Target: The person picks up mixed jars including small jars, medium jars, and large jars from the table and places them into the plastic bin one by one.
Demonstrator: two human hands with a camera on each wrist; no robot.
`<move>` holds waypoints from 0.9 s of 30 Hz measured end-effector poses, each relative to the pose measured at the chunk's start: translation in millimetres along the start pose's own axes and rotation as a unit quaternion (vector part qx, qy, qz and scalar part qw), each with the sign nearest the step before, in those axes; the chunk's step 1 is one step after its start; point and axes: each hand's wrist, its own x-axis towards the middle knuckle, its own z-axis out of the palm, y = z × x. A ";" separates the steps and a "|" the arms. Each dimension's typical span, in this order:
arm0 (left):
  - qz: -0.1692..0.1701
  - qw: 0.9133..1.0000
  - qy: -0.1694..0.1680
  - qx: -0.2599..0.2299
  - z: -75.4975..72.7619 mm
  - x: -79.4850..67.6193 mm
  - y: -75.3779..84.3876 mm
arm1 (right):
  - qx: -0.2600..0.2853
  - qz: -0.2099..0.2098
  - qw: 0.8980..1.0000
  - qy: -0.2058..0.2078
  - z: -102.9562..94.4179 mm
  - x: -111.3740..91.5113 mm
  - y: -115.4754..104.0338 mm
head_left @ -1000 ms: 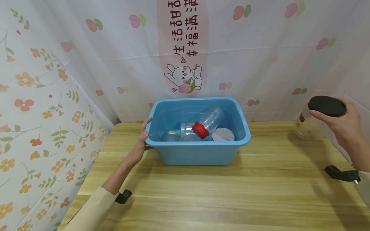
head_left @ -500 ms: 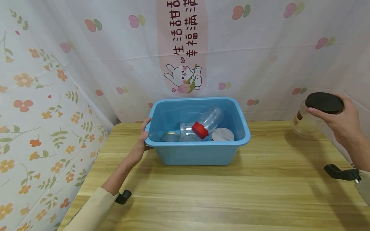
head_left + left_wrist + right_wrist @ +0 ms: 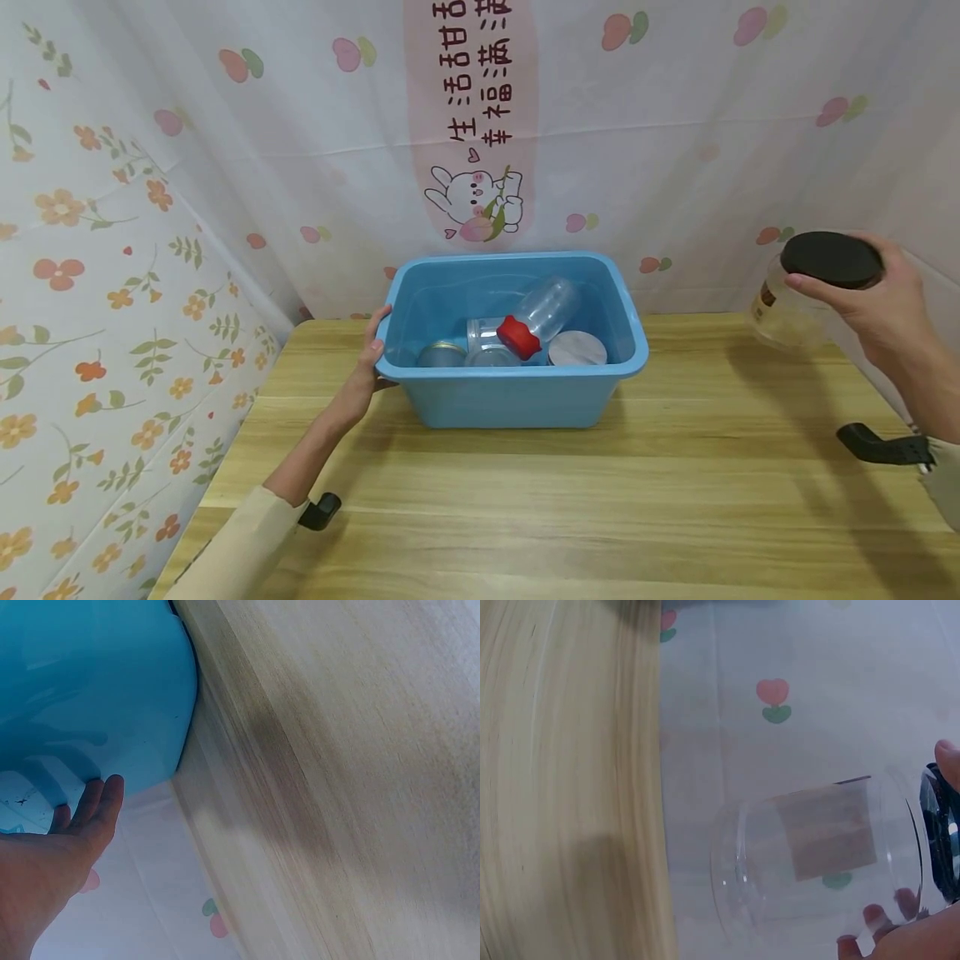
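Note:
My right hand point(image 3: 892, 296) grips a clear plastic jar point(image 3: 787, 312) by its black lid point(image 3: 832, 259), at the far right of the head view. The jar hangs tilted above the table, its base toward the left. In the right wrist view, the see-through jar point(image 3: 817, 855) bears a label, and fingertips show near its lid end. My left hand point(image 3: 365, 358) holds the left rim of a blue plastic tub point(image 3: 510, 400). The left wrist view has this hand's fingers point(image 3: 101, 806) along the tub's outer wall point(image 3: 112, 690).
Inside the tub are a clear bottle point(image 3: 551, 308) with a red cap point(image 3: 519, 337), a gold-rimmed jar point(image 3: 442, 354), clear jars point(image 3: 491, 357) and a round pale lid point(image 3: 577, 348). Printed curtains point(image 3: 660, 150) hang behind the wooden table point(image 3: 525, 508) and at its left.
My right hand has carried the black-lidded jar a little left and upward. My left hand stays on the rim, and the tub keeps its place.

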 end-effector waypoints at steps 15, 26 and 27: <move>0.002 1.000 0.003 0.010 -0.1 1.2 0.9 | -0.016 0.004 1.000 -0.015 8.3 0.7 -17.4; 0.001 1.000 0.002 0.010 0.3 -0.2 1.0 | -0.005 -0.008 0.999 -0.034 13.6 1.1 -26.7; 0.001 1.000 0.003 0.009 0.4 -0.2 0.9 | -0.002 -0.011 0.999 -0.037 14.3 1.1 -27.4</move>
